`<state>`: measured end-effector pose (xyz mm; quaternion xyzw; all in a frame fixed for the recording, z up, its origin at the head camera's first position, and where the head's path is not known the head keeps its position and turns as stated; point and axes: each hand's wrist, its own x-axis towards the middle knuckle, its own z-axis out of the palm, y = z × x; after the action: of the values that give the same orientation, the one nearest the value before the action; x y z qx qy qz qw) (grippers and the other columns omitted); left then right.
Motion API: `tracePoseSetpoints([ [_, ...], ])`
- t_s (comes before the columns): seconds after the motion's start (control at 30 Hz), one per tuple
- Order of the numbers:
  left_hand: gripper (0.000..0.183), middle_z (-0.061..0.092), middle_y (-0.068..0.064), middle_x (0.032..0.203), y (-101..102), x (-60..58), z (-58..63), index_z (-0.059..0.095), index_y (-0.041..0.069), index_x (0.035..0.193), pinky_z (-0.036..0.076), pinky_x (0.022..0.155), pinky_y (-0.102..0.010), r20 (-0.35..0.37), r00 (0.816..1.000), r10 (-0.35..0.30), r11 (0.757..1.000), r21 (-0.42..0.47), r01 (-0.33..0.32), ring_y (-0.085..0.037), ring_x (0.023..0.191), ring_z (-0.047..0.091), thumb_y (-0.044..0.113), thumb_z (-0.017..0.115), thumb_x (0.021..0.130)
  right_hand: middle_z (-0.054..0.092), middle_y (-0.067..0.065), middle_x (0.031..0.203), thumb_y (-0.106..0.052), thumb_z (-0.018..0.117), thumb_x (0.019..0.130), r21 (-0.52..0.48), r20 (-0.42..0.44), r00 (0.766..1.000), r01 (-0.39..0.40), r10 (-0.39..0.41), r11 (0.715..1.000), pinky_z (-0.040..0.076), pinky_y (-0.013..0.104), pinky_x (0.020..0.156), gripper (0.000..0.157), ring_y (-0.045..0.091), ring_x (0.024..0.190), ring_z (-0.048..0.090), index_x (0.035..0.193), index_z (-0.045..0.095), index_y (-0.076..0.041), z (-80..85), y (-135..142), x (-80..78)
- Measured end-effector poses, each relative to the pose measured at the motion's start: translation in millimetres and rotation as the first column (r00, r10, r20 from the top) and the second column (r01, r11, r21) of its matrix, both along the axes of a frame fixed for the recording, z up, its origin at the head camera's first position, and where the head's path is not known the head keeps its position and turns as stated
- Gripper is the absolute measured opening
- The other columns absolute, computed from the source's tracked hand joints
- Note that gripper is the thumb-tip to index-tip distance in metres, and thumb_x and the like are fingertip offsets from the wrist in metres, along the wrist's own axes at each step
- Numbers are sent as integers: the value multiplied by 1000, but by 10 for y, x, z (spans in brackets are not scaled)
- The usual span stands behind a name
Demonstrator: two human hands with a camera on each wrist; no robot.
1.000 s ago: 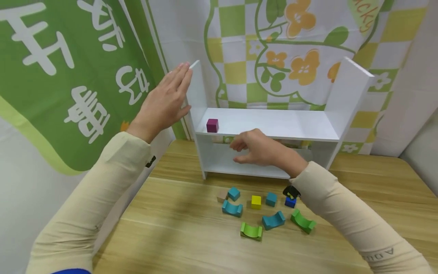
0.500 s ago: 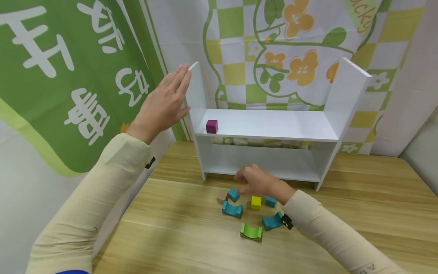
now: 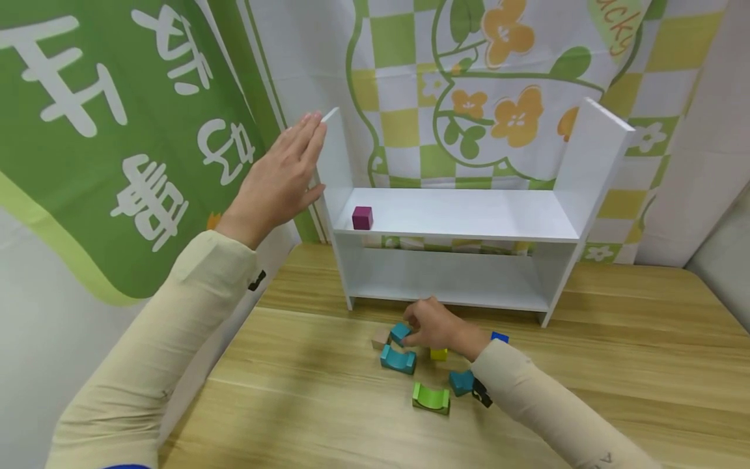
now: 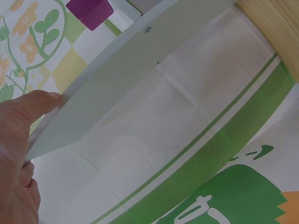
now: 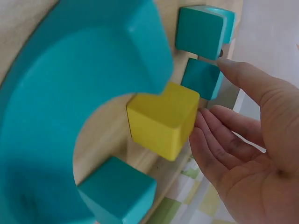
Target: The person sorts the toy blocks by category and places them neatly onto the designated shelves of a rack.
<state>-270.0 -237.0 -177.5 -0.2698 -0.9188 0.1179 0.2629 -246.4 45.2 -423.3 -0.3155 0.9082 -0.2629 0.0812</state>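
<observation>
My left hand (image 3: 281,170) rests on the left side panel of a white shelf (image 3: 457,213), fingers straight. In the left wrist view its thumb (image 4: 44,100) touches the panel's edge. Low over the table, my right hand (image 3: 436,324) has its thumb and fingers on either side of a small teal cube (image 3: 400,333). The right wrist view shows that cube (image 5: 202,78) between thumb and fingers, not clearly pinched. A yellow cube (image 3: 438,355) sits beside the fingers, partly hidden. A purple cube (image 3: 362,218) stands at the left of the shelf's upper board.
Around the right hand lie a plain wooden cube (image 3: 380,337), a teal arch block (image 3: 398,360), a light green arch block (image 3: 431,398) and a blue cube (image 3: 500,337). Another teal arch block (image 3: 461,383) is partly covered by the right wrist. A second teal cube (image 5: 119,189) shows in the right wrist view.
My right hand has come down from in front of the upper board to the teal cube on the table. The left hand stays against the shelf's panel.
</observation>
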Motion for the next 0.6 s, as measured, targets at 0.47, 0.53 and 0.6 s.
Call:
tracePoseSetpoints([
  [0.47, 92, 12, -25, 176, -10, 1, -1, 13, -8, 166, 12, 139, -46, -1, 1000, 3, 1000, 0, -3, -39, 166, 14, 24, 70, 102, 68, 3, 83, -5, 82, 86, -18, 32, 998, 58, -57, 998, 47, 21, 60, 16, 11, 70, 54, 100, 75, 0, -111, -110, -1],
  [0.53, 92, 13, -25, 176, -10, -2, -3, 13, -8, 166, 12, 139, -46, -3, 1000, -3, 1000, 3, 3, -39, 166, 14, 24, 71, 102, 71, 4, 87, -4, 82, 85, -23, 21, 998, 56, -56, 998, 52, 23, 63, 18, 11, 74, 58, 102, 76, 0, -104, -104, -2],
  [0.6, 92, 13, -25, 176, -8, -5, -5, 14, -8, 165, 12, 139, -46, -6, 1000, -9, 1000, 6, 9, -39, 165, 15, 24, 71, 102, 76, 6, 94, -5, 82, 85, -26, 12, 999, 48, -47, 999, 60, 27, 71, 23, 11, 80, 65, 106, 77, 1, -85, -90, -2],
])
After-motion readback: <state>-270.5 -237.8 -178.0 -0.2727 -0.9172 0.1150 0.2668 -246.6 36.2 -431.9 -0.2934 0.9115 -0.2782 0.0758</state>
